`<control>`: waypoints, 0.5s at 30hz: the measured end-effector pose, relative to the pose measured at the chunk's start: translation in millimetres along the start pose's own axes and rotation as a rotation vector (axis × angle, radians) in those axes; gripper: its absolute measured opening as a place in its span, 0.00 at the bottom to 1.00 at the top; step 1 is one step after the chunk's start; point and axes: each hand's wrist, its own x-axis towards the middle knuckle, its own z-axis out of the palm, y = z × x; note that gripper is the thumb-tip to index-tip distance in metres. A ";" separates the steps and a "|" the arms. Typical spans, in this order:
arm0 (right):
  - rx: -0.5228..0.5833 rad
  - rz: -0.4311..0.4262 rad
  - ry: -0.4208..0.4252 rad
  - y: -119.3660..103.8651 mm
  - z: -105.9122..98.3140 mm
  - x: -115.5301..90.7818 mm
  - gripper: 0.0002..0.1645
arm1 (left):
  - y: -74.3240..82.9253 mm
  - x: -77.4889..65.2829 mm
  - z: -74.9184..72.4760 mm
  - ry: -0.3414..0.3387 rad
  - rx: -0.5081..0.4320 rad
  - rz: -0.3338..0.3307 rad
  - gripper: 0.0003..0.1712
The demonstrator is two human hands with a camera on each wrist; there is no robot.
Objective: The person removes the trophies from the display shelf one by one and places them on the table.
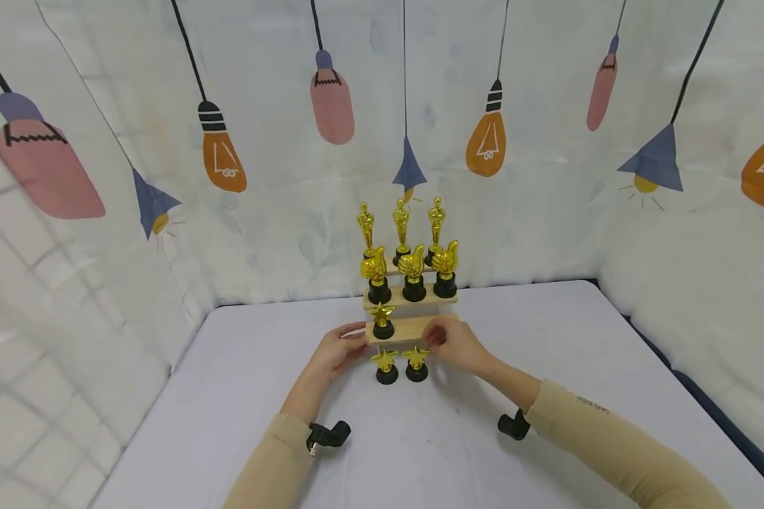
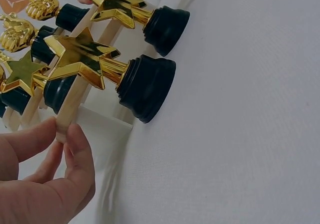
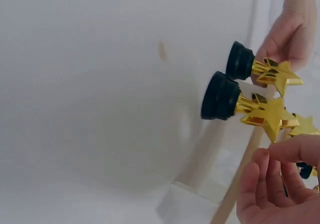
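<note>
A small tiered wooden stand carries gold trophies on black bases. My left hand [image 1: 339, 350] pinches the left end of its lowest wooden step [image 1: 410, 329] between thumb and fingers. On that step, toward the left, stands one star trophy [image 1: 383, 322]. Two more star trophies, one left [image 1: 386, 366] and one right [image 1: 417, 364], stand upright on the table in front. My right hand [image 1: 453, 342] is at the step's right end, close beside the right star trophy [image 3: 267, 115]. Its fingers are curled toward the thumb, with nothing visible between them.
Several thumbs-up trophies [image 1: 413, 272] fill the middle step [image 1: 391, 302]. Statuette trophies [image 1: 401, 230] stand on the top step behind them. A white cloth covers the table [image 1: 261, 396]. A lamp-patterned curtain [image 1: 280, 233] hangs close behind the stand.
</note>
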 end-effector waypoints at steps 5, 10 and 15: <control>-0.002 -0.019 0.020 -9.4 -5.3 5.7 0.09 | 1.8 -0.2 1.1 -0.002 -0.003 0.003 0.28; 0.022 0.033 0.025 -11.9 -3.1 13.3 0.08 | 2.2 -0.5 0.8 0.003 -0.002 -0.008 0.28; 0.105 0.062 0.025 -15.3 -0.4 20.0 0.08 | 1.1 0.1 1.7 0.001 -0.004 -0.007 0.28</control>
